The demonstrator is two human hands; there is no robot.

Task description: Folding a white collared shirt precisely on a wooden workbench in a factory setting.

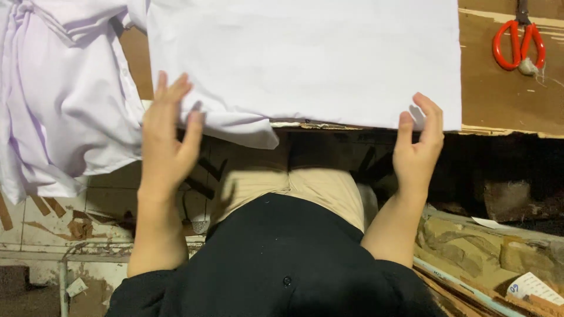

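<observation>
A flat folded white cloth (305, 58) lies on a brown worktable (499, 100), its near edge at the table's front edge. My left hand (167, 138) is at the cloth's near left corner, fingers spread, fingertips touching a rounded fold that hangs over the edge. My right hand (418, 149) is at the near right corner, fingers apart, fingertips on the cloth's edge. Neither hand grips anything.
A heap of white garments (59, 100) hangs over the table's left side. Orange-handled scissors (519, 46) lie at the far right of the table. Below the table are a tiled floor (106, 194) and cardboard scraps (499, 252).
</observation>
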